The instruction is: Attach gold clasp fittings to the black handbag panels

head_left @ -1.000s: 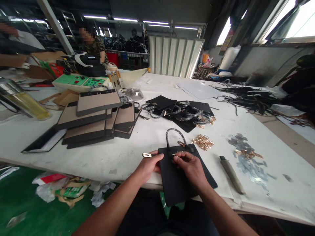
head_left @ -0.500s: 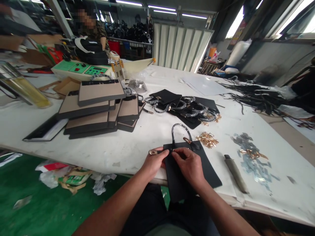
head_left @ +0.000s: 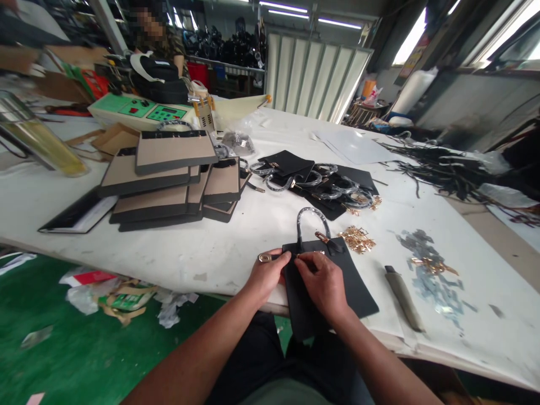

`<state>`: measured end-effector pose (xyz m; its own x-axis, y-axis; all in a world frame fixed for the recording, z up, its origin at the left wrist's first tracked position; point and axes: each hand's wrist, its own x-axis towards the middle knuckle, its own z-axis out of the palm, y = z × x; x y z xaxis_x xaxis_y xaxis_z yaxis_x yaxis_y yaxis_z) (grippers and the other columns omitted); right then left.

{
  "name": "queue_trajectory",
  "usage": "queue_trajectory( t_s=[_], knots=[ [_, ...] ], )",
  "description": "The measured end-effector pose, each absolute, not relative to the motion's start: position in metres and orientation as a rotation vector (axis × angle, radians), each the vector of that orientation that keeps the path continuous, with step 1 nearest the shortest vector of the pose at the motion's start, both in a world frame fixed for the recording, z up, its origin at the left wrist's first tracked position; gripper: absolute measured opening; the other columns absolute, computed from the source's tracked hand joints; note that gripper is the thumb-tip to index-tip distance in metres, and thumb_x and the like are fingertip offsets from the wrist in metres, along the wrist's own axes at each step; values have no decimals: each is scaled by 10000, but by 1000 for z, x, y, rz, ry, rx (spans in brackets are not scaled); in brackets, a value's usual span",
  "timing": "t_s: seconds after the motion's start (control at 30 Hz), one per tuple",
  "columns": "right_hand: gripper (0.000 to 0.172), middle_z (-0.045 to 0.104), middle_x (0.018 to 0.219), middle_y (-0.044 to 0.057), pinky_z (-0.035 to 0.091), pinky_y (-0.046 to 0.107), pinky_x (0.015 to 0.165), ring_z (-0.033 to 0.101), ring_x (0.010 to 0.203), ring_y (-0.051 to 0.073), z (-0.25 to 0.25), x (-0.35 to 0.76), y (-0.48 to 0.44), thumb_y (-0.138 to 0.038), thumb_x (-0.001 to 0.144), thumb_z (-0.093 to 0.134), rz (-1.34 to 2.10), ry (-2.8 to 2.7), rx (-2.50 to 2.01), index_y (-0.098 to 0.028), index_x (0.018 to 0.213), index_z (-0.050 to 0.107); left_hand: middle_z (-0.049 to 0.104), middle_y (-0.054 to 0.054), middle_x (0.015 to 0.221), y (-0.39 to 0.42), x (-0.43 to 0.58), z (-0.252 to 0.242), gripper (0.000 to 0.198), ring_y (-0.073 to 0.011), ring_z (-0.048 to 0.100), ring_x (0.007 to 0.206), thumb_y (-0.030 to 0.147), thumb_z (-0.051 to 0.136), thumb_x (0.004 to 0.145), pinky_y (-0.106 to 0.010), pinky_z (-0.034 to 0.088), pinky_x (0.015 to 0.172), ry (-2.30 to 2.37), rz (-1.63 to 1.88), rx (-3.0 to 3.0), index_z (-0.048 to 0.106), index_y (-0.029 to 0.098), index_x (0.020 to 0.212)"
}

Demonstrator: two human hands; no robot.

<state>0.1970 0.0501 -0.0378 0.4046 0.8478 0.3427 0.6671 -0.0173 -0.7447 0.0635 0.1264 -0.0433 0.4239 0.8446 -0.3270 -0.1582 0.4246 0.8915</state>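
A black panel (head_left: pixel 350 281) with a plastic-wrapped loop handle (head_left: pixel 313 211) lies over the table's front edge. My left hand (head_left: pixel 268 273) pinches its upper left edge, beside a black strap with a gold buckle (head_left: pixel 265 257). The fingers of my right hand (head_left: pixel 323 278) are pressed together at the panel's top, on a small metal piece too hidden to make out. Another gold-tipped strap (head_left: pixel 323 237) lies at the foot of the handle. Small gold fittings (head_left: pixel 358 239) form a heap right of the panel.
Beige-and-black panels (head_left: pixel 162 205) are stacked at left; black panels with handles (head_left: pixel 337 174) lie behind my hands. A grey-handled tool (head_left: pixel 403 298) and scattered metal plates (head_left: pixel 436 281) are at right. A bottle (head_left: pixel 46 138) and a green control box (head_left: pixel 143 109) stand at back left. A person (head_left: pixel 154 34) is beyond.
The camera view has shifted slightly. Both hands keep their places at the panel's top edge, with only a slight change in the right fingers.
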Motion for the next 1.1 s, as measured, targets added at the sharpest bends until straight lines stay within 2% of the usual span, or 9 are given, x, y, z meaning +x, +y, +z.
queue_trajectory(
  t_s=[0.23, 0.3, 0.43, 0.53, 0.7, 0.83, 0.9, 1.0, 1.1],
  knots=[
    [184, 724, 944, 36, 488, 292, 764, 672, 827, 192, -43, 197, 52, -298, 940, 602, 198, -1432, -1761, -216, 1083, 684, 651, -21, 664, 124, 64, -46, 351, -143, 576, 564, 454, 774, 770, -232, 467, 470, 919, 756, 946, 750, 140, 925],
    [150, 713, 927, 24, 469, 282, 746, 654, 807, 183, -35, 198, 53, -280, 944, 577, 227, -1494, -1764, -227, 1047, 672, 634, -10, 646, 124, 65, -52, 371, -135, 559, 562, 471, 771, 778, -225, 453, 471, 948, 782, 972, 755, 140, 945],
    [52, 644, 747, -29, 370, 268, 594, 564, 624, 148, -19, 203, 57, -253, 912, 582, 343, -1616, -1892, -248, 933, 630, 638, -5, 647, 123, 66, -62, 418, -137, 548, 575, 506, 744, 809, -225, 427, 484, 945, 814, 1034, 767, 150, 1027],
    [37, 603, 681, -44, 328, 274, 565, 531, 583, 140, -13, 205, 61, -257, 911, 580, 390, -1640, -1970, -250, 889, 610, 663, -14, 685, 124, 64, -62, 383, -149, 572, 634, 503, 675, 874, -225, 429, 526, 889, 803, 1155, 777, 173, 1039],
    [93, 660, 799, -9, 406, 276, 652, 607, 698, 167, -13, 208, 60, -287, 965, 535, 502, -1694, -1870, -240, 936, 611, 694, -26, 741, 127, 61, -56, 347, -176, 598, 693, 476, 623, 904, -243, 447, 573, 889, 778, 1357, 790, 186, 994],
    [219, 707, 1032, 44, 472, 301, 812, 667, 903, 199, -18, 206, 50, -326, 1011, 488, 532, -1680, -1742, -231, 1169, 605, 681, -23, 693, 127, 61, -52, 361, -199, 618, 711, 479, 597, 911, -258, 463, 602, 905, 787, 1393, 785, 184, 1004],
    [281, 721, 1012, 34, 486, 296, 777, 681, 866, 194, -24, 204, 45, -340, 1002, 517, 530, -1547, -1758, -235, 1255, 581, 686, -25, 696, 125, 61, -50, 365, -202, 623, 718, 488, 590, 916, -261, 468, 614, 893, 779, 1401, 780, 184, 984],
    [193, 730, 895, 7, 481, 292, 714, 684, 778, 190, -31, 202, 45, -328, 969, 579, 494, -1390, -1801, -241, 1131, 640, 708, -35, 749, 124, 59, -47, 363, -202, 633, 752, 498, 588, 924, -262, 479, 641, 879, 774, 1423, 764, 180, 903],
    [126, 743, 920, 15, 493, 312, 780, 696, 850, 205, -34, 200, 51, -283, 964, 577, 454, -1402, -1763, -245, 1014, 687, 710, -42, 758, 125, 56, -43, 375, -214, 648, 798, 503, 587, 930, -271, 502, 686, 867, 772, 1450, 762, 172, 917]
  ],
)
